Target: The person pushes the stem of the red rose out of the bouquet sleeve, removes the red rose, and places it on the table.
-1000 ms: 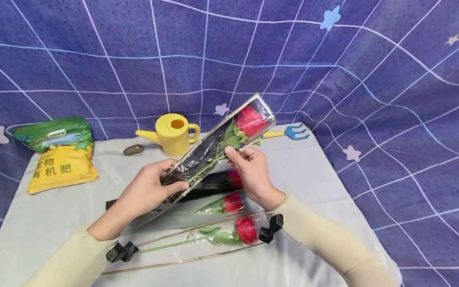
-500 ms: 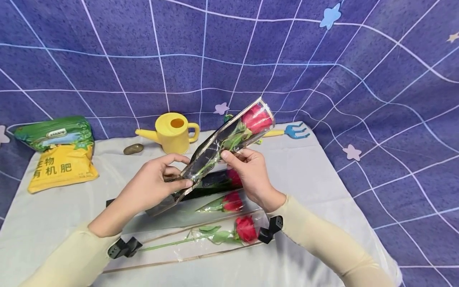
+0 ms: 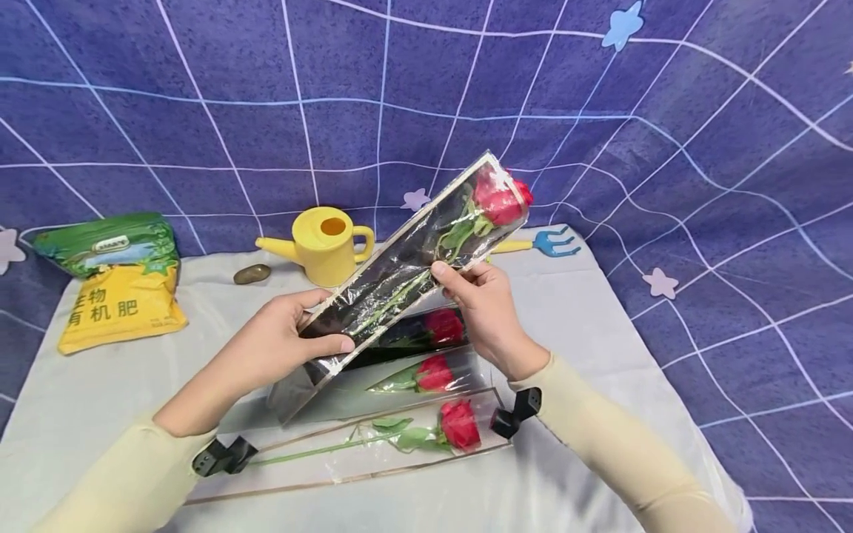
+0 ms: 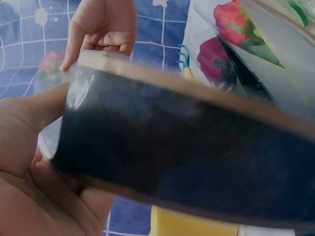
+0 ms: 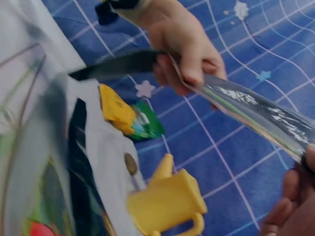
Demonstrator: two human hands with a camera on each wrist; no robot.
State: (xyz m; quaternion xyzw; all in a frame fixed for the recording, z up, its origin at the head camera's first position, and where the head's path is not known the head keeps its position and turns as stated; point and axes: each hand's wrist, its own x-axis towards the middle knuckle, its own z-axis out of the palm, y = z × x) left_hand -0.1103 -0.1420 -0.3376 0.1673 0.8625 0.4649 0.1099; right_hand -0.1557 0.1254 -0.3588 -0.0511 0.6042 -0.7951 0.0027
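Both hands hold up a single rose (image 3: 498, 201) in a flat sleeve (image 3: 383, 292) with a clear front, a black back and a pale border. The sleeve slants, its flower end up and to the right. My left hand (image 3: 280, 337) grips the lower part, thumb on the front. Higher up, my right hand (image 3: 483, 303) pinches the near edge beside the leaves, thumb over the stem. The black back (image 4: 172, 132) fills much of the left wrist view. Below lie a rose in a black sleeve (image 3: 443, 326), one in a grey sleeve (image 3: 435, 374) and one in a clear sleeve (image 3: 458, 426).
Behind the hands stands a yellow watering can (image 3: 325, 252), with a brown stone (image 3: 252, 274) to its left. A green and yellow bag (image 3: 123, 296) lies at the far left. A blue hand fork (image 3: 556, 243) lies at the back right, its yellow handle partly covered.
The held sleeve bent and narrowed half a second ago and now lies flatter and wider. Its flower end has risen slightly to the right, along with my right hand. Both hands keep their hold.
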